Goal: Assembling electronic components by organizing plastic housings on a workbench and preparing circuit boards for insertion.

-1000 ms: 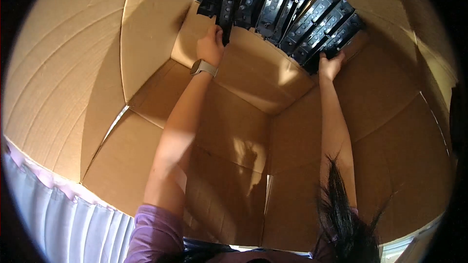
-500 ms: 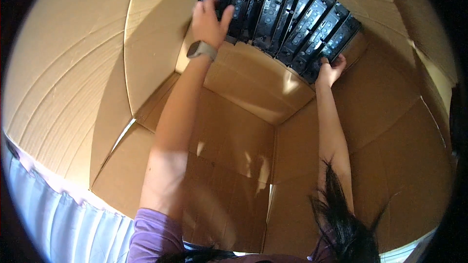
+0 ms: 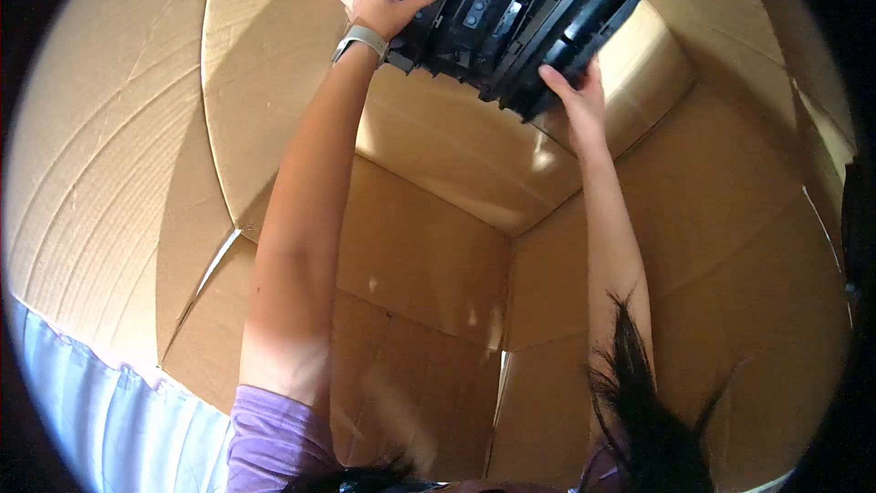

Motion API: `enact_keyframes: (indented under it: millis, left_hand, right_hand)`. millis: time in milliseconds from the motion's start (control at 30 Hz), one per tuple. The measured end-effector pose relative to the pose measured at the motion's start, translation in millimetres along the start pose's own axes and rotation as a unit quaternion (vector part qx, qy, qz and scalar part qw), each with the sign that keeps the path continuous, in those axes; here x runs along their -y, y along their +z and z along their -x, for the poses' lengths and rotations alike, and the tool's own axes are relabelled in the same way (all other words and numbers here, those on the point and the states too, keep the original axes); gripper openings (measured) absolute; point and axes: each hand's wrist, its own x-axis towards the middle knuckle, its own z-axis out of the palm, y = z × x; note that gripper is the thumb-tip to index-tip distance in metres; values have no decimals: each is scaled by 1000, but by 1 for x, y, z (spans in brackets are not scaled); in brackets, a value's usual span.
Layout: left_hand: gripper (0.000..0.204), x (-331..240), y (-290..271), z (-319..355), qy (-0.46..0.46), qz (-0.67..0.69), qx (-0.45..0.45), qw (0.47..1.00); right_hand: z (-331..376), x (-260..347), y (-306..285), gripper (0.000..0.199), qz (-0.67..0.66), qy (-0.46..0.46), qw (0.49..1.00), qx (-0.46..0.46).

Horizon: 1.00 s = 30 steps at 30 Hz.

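While cardboard walls (image 3: 721, 219) rise around, both hands (image 3: 379, 14) clasp slanted black ribbed trays (image 3: 493, 23) — one bunched stack

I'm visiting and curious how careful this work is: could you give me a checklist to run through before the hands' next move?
1. Left hand on the left end of the black plastic parts: ok.
2. Right hand gripping their right end: ok.
3. Parts lined up side by side: ok.
4. All parts fully visible: not ok, the picture's top edge cuts them off.
5. Grip firm enough: cannot tell.
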Motion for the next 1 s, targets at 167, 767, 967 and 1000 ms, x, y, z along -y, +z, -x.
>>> enact_keyframes:
  millis: [167,767,967,1000]
  left_hand:
    - [94,7,18,4,51,36,-18,998]
    - [80,-10,-39,10,-64,470,288,832]
    - [84,-18,-31,21,-58,479,260,837]
    - [84,-17,-29,24,-57,483,258,835]
  right_hand:
    - [-8,1,32,69,-98,33,995,-9]
    - [-19,8,47,69,-143,106,978,105]
    - [-4,14,68,64,-211,95,965,124]
    - [-4,12,68,64,-211,94,965,125]
